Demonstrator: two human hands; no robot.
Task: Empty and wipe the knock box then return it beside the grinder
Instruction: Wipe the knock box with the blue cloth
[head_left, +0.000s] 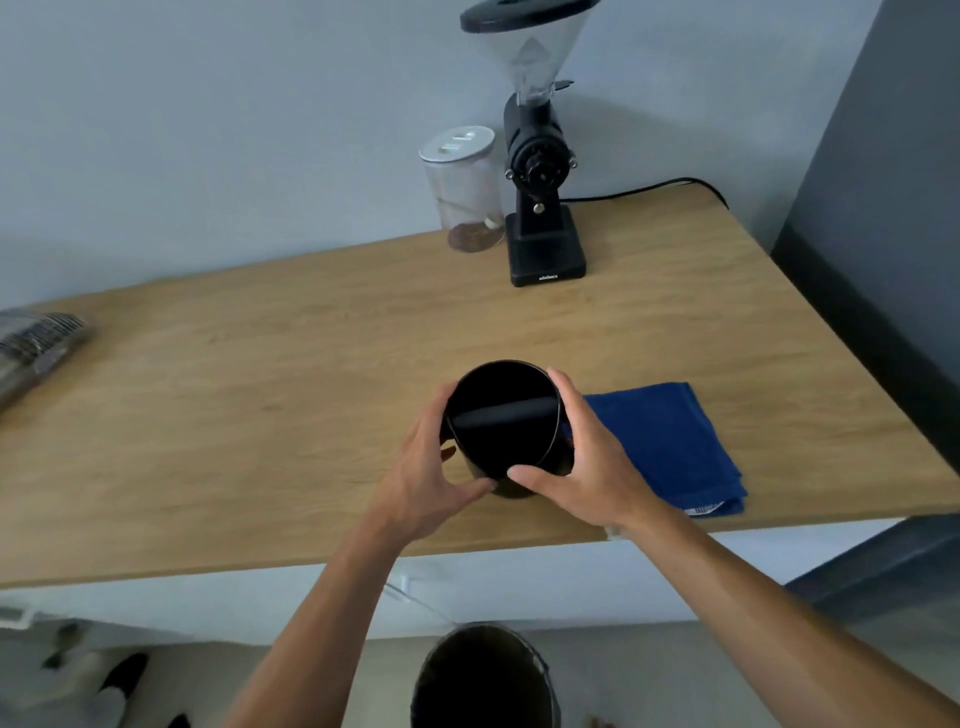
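small pale brand mark on my grinder's (540, 171) black base, too blurred to read, white tag on blue cloth (670, 441), print illegible

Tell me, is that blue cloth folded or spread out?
Folded. The blue cloth lies flat on the wooden counter with stacked layers showing along its near edge.

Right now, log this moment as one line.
both hands grip knock box | over counter | cloth beside | grinder behind
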